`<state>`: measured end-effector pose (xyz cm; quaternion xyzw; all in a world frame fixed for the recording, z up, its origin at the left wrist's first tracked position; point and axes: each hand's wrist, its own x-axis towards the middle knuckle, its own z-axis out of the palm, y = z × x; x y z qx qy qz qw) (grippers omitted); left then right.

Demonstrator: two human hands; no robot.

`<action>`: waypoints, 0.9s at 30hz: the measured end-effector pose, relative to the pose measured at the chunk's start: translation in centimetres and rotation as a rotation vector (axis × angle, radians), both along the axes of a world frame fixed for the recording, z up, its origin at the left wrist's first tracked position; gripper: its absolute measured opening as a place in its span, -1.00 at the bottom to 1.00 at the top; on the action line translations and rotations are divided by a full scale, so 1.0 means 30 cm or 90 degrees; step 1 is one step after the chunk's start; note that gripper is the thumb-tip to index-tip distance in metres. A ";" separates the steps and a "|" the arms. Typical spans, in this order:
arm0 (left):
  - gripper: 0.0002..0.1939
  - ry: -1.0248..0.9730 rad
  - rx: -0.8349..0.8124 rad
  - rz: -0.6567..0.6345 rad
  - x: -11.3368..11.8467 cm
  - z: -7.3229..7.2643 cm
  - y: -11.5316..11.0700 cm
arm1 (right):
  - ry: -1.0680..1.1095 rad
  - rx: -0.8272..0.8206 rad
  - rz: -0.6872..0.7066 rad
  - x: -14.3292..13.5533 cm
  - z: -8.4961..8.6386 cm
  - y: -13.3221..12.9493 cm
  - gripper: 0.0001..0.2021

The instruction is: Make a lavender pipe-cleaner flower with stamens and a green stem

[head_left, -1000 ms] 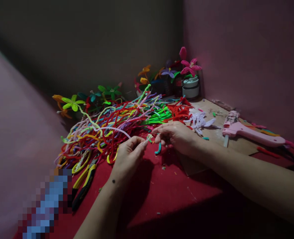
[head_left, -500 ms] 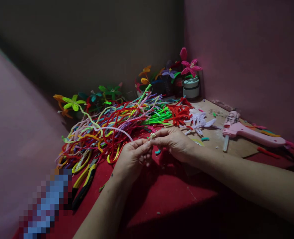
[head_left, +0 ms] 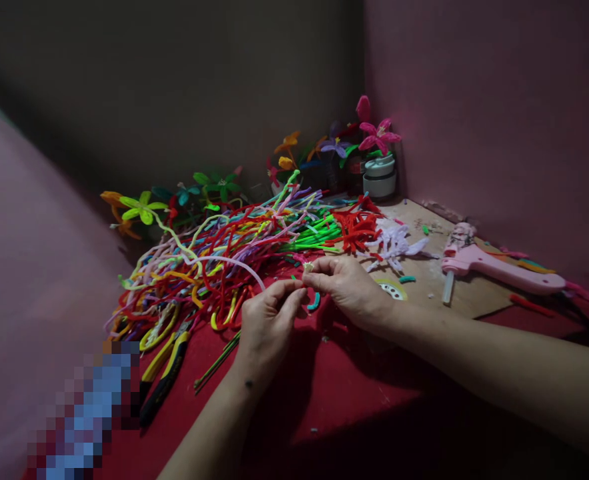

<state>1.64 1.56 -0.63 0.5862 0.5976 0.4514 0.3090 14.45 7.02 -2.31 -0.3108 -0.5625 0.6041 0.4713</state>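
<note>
Between thumb and fingers, my right hand (head_left: 349, 287) pinches a small cream-coloured piece (head_left: 308, 267) whose tip shows past the fingertips. My left hand (head_left: 269, 320) is closed in a pinch just left of it and slightly lower; what it holds, if anything, is too small to make out. Both hands are over the red tabletop (head_left: 344, 400), in front of a big pile of coloured fuzzy stems (head_left: 224, 247). Under the fingers a short teal piece (head_left: 314, 302) lies on the red surface.
Pliers (head_left: 167, 373) and thin green stems (head_left: 217, 363) lie left of my left forearm. A pink glue gun (head_left: 504, 267) rests on a brown board (head_left: 474, 297) at the right. Red pieces (head_left: 357, 227), white pieces (head_left: 394, 243) and fuzzy flowers (head_left: 380, 137) stand behind.
My left hand has drawn slightly away from the right fingertips, its fingers now less curled. The cream piece shows more clearly at my right fingers. The view has shifted slightly.
</note>
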 end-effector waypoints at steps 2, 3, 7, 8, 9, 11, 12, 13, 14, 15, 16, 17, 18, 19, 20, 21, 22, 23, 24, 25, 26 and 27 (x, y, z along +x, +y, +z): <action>-0.85 -0.004 0.002 0.001 0.012 -0.010 -0.002 | -0.009 0.014 -0.013 -0.005 0.002 -0.009 -0.91; -0.85 -0.027 -0.015 -0.005 0.017 -0.013 -0.003 | -0.013 0.018 -0.017 -0.007 0.003 -0.014 -0.90; -0.80 -0.196 -0.145 -0.081 0.028 -0.012 -0.002 | -0.049 0.052 -0.043 -0.009 0.005 -0.026 -0.89; -0.78 -0.217 -0.167 -0.101 0.025 -0.006 -0.001 | -0.053 0.063 -0.050 -0.008 0.005 -0.025 -0.89; -0.77 -0.216 -0.180 -0.110 0.017 0.002 0.000 | -0.052 0.072 -0.055 -0.007 0.006 -0.023 -0.89; -0.76 -0.167 -0.177 -0.094 -0.014 0.027 -0.001 | -0.040 0.074 -0.063 -0.003 0.008 -0.013 -0.89; -0.76 -0.132 -0.164 -0.069 -0.037 0.042 -0.002 | -0.039 0.071 -0.068 0.000 0.008 -0.007 -0.89; -0.77 -0.100 -0.139 -0.041 -0.065 0.058 -0.004 | -0.041 0.066 -0.077 0.002 0.007 0.000 -0.88; -0.78 -0.062 -0.106 -0.004 -0.097 0.074 -0.007 | -0.049 0.060 -0.085 0.004 0.006 0.007 -0.86; -0.79 -0.018 -0.078 0.037 -0.130 0.086 -0.010 | -0.057 0.053 -0.090 0.005 0.004 0.012 -0.85; -0.81 0.041 -0.072 0.065 -0.162 0.095 -0.013 | -0.062 0.046 -0.089 0.006 0.002 0.016 -0.85; -0.83 0.110 -0.073 0.088 -0.192 0.099 -0.016 | -0.063 0.038 -0.084 0.005 -0.001 0.018 -0.84; -0.84 0.180 -0.081 0.091 -0.219 0.098 -0.018 | -0.063 0.030 -0.075 0.004 -0.004 0.019 -0.84; -0.85 0.252 -0.089 0.085 -0.240 0.092 -0.020 | -0.063 0.021 -0.067 0.003 -0.006 0.019 -0.84; -0.85 0.320 -0.105 0.067 -0.256 0.083 -0.022 | -0.066 0.012 -0.058 0.001 -0.007 0.017 -0.85; -0.85 0.381 -0.124 0.044 -0.267 0.071 -0.022 | -0.070 0.002 -0.050 0.000 -0.007 0.015 -0.86; -0.84 0.437 -0.143 0.025 -0.274 0.058 -0.023 | -0.078 -0.006 -0.044 -0.001 -0.006 0.013 -0.87; -0.84 0.489 -0.161 0.011 -0.276 0.047 -0.023 | -0.085 -0.014 -0.041 -0.002 -0.005 0.011 -0.88; -0.84 0.539 -0.175 0.005 -0.276 0.036 -0.023 | -0.090 -0.020 -0.039 -0.002 -0.003 0.010 -0.89; -0.83 0.585 -0.187 0.005 -0.273 0.028 -0.022 | -0.093 -0.025 -0.039 -0.002 -0.002 0.010 -0.89; -0.83 0.625 -0.196 0.007 -0.270 0.023 -0.022 | -0.094 -0.030 -0.040 -0.002 -0.002 0.010 -0.89; -0.83 0.658 -0.205 0.010 -0.266 0.019 -0.021 | -0.093 -0.034 -0.042 -0.002 -0.001 0.012 -0.89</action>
